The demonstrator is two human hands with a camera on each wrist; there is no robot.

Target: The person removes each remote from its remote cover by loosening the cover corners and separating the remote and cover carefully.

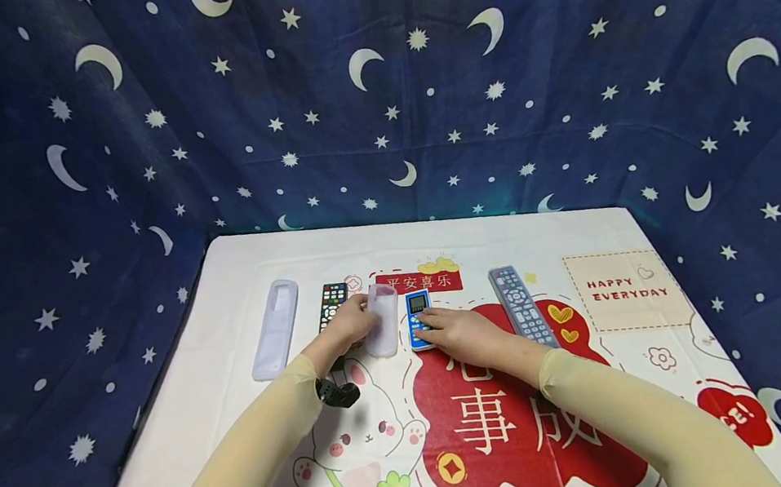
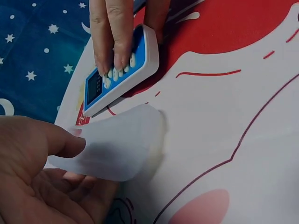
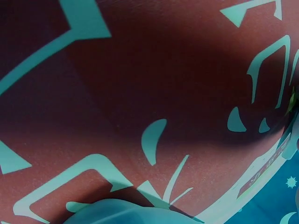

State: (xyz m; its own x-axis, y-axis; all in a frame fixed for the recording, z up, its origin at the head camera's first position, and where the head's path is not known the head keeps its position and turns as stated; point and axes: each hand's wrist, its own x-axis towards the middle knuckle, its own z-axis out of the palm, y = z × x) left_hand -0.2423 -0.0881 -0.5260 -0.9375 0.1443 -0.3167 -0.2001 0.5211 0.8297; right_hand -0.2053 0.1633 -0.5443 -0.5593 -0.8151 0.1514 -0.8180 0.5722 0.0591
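Observation:
My left hand (image 1: 350, 320) pinches a translucent silicone remote cover (image 1: 385, 328) between thumb and fingers. In the left wrist view the cover (image 2: 114, 142) is held tilted by one end, close over the tablecloth. Just right of it lies a small remote control (image 1: 416, 302) with a blue face, white sides and a little screen. My right hand (image 1: 468, 338) reaches over it from the right, and extended fingers (image 2: 119, 35) rest on its buttons. A black remote (image 1: 332, 298) lies partly behind my left hand. The right wrist view shows mainly the red tablecloth print.
A longer translucent cover (image 1: 276, 329) lies at the left of the table. On the right is a grey remote (image 1: 522, 308), its near end beside my right forearm. The printed tablecloth (image 1: 232, 281) covers the table, with a dark blue starry curtain (image 1: 344, 118) behind.

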